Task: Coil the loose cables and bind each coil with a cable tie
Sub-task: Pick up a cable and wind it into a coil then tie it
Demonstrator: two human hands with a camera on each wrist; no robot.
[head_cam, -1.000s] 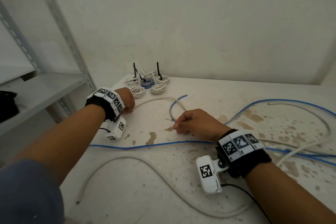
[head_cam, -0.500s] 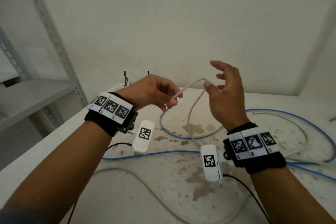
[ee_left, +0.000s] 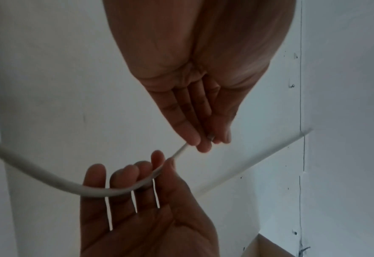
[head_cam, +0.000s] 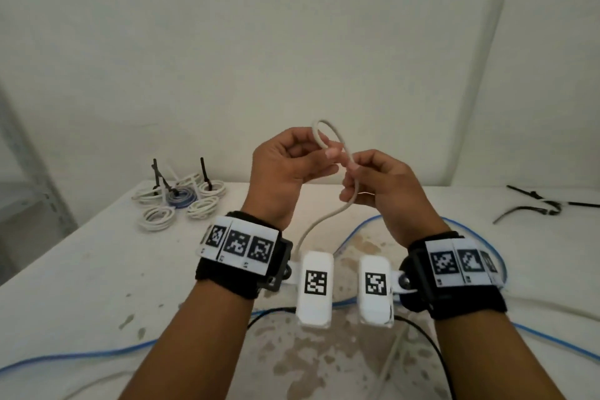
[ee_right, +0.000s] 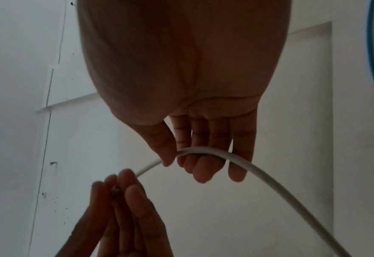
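Both hands are raised above the table and hold one white cable. My left hand pinches the cable's bare end between thumb and fingertips. The cable curls into a small loop above that hand. My right hand grips the cable just past the loop, thumb over it and fingers curled under it. From there the white cable hangs down to the table between my wrists. In the left wrist view it crosses the right hand's fingers.
Several bound white coils and one blue coil lie at the back left, with black tie tails sticking up. Loose black cable ties lie at the back right. A blue cable and more white cable snake across the stained table. A metal shelf stands at the left.
Both hands rose from the table with the white cable. The right hand, open half a second ago, now grips it, and the cable end has curled into a small loop.
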